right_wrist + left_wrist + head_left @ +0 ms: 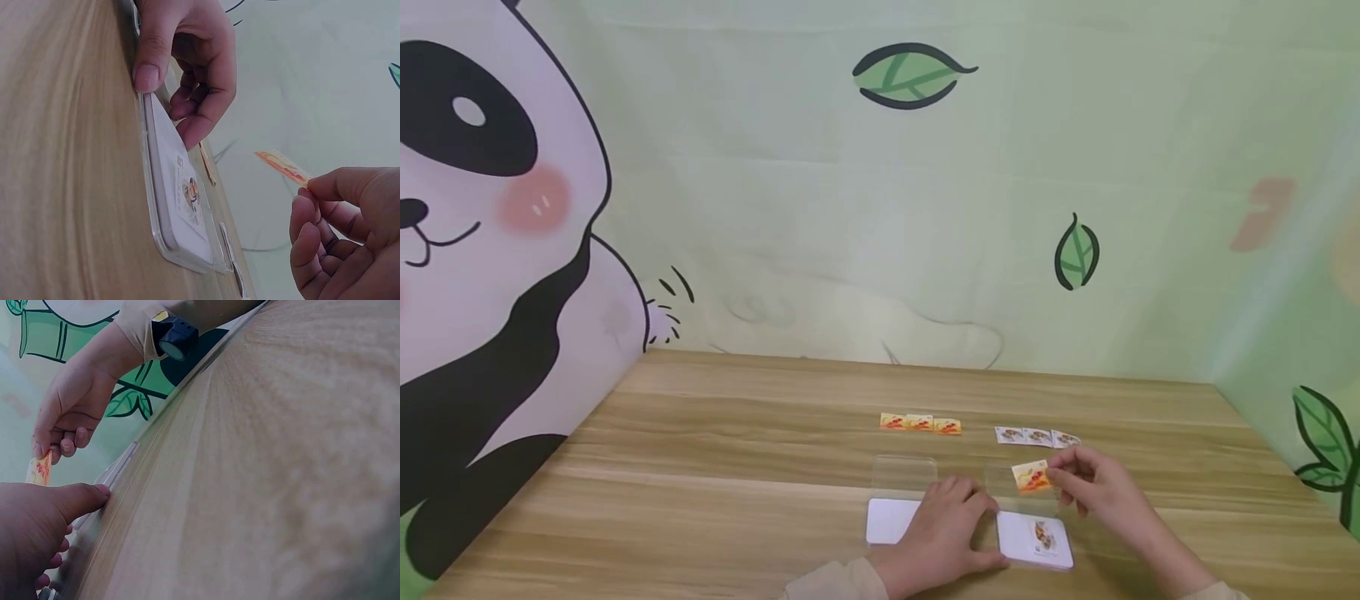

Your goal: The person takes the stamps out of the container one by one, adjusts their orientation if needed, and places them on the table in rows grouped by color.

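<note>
My right hand (1101,487) pinches a small orange-and-yellow stamp-like piece (1030,477) between thumb and fingertips, raised above a clear open lid. Below it lies a clear case with white cards (1018,537), the top one bearing a small food-picture piece (1043,536). With thumb and fingers spread, my left hand (936,529) touches the left edge of that case. In the right wrist view the left thumb (148,75) rests at the case's edge, and the orange piece (281,166) is held by one end.
Left of my left hand lies a second clear case with white cards (887,521), its lid open behind it. Farther back are a row of orange pieces (920,423) and a row of whitish food-picture pieces (1036,437). A panda-printed cloth (805,208) stands behind the table.
</note>
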A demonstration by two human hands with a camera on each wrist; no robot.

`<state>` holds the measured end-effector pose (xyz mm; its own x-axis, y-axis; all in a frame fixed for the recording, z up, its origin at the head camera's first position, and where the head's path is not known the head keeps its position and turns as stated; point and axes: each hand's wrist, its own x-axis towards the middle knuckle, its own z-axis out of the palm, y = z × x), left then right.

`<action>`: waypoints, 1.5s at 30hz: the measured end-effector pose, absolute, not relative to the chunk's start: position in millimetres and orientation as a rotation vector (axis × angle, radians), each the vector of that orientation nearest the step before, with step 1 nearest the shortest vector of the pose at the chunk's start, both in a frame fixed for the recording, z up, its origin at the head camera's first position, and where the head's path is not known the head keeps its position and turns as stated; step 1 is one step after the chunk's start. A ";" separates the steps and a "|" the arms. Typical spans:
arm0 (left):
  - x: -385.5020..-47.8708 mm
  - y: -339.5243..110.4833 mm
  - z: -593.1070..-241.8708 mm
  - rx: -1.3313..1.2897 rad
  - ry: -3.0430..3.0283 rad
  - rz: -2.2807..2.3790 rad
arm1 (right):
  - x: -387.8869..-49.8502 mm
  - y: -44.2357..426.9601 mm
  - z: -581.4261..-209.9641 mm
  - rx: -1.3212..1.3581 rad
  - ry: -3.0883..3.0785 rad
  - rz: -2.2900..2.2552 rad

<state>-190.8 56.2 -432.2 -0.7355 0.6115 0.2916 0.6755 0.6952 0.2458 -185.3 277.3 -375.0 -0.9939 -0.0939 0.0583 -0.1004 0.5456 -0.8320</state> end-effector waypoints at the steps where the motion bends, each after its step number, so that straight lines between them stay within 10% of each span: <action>1: -190.9 56.4 -432.6 -1.043 -2.715 -0.504 | -186.4 277.7 -375.3 0.176 -2.761 1.474; 45: -190.7 55.3 -430.6 -1.064 -2.717 -0.514 | -269.9 249.0 -367.5 0.082 -2.823 1.485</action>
